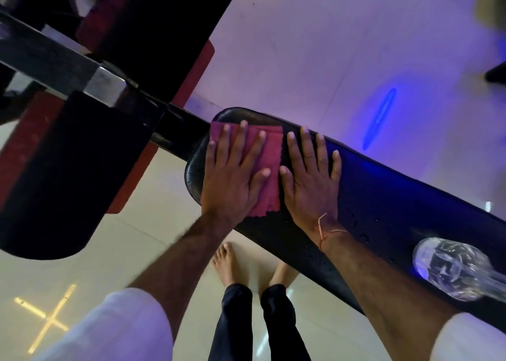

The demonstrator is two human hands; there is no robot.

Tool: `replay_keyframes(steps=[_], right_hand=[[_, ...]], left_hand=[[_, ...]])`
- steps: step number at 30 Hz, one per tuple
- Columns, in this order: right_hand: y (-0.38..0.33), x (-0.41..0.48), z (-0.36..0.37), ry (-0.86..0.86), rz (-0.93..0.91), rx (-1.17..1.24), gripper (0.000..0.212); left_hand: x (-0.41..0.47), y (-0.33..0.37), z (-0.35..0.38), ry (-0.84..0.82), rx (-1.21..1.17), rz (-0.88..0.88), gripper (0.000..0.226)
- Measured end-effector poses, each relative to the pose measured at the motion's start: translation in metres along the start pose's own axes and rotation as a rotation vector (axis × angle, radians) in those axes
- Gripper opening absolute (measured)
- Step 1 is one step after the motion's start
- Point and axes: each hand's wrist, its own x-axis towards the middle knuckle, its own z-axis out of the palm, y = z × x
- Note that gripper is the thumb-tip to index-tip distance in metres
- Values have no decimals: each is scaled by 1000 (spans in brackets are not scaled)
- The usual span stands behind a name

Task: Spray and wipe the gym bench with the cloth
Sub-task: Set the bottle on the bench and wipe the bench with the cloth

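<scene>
Black bench (383, 196): left hand (232, 179) flat on cloth (269, 163); bottle (454, 269) right.

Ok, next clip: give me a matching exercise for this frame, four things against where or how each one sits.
Things:
1. cloth
2. left hand
3. right hand
4. clear bottle

States:
a. flat on the bare black bench pad, beside the cloth
b. lying on its side on the pad, toward the person's right
c. pressed flat on top of the cloth
d. spread near the rounded end of the pad, pinned under a palm

Pairs: 1-d, 2-c, 3-a, 4-b
</scene>
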Motion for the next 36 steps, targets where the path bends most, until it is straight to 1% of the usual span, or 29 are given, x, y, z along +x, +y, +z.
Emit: replay_keyframes(steps=[3,6,9,11,13,16,18,20,22,24,26,28,30,32,34,36], right_hand=[[0,0,0,-2,5,-2,62],[-1,1,1,-6,11,-14,61],[-6,-1,-1,-36,28,13,63],[-10,-4,-3,-56,15,7,64],[-9,-5,-4,-64,-8,-11,65],[-5,-5,-3,-65,-48,-39,64],[-6,-10,-3,-80,-100,-48,64],[-4,-15,-5,-113,-136,-54,64],[-2,-14,-9,-136,-159,-57,65],[2,-13,-11,-149,-166,-52,65],[3,-11,-8,-126,-172,-39,63],[4,-11,-4,-125,-184,-38,62],[6,-10,-3,-129,-178,-42,63],[6,-11,-5,-141,-181,-44,63],[7,-10,-7,-147,-206,-40,64],[8,-9,-6,-139,-210,-33,64]], left_hand=[[14,-11,-4,-6,-71,-29,67],[32,-8,-4,22,-88,-157,66],[-7,15,2,66,-64,-283,67],[-28,18,4,54,-86,-289,68],[-17,8,2,59,-74,-302,70],[9,2,2,107,-33,-439,70],[-9,14,5,99,-46,-453,69],[-36,25,7,72,-78,-408,70],[-39,20,3,60,-98,-395,71],[-19,8,-2,81,-98,-446,71],[0,-6,-2,117,-95,-534,71],[-8,3,4,164,-103,-636,71],[-31,28,12,201,-148,-704,71],[-49,47,15,177,-198,-719,72],[-47,40,16,177,-192,-696,73],[-33,26,15,210,-195,-758,75]])
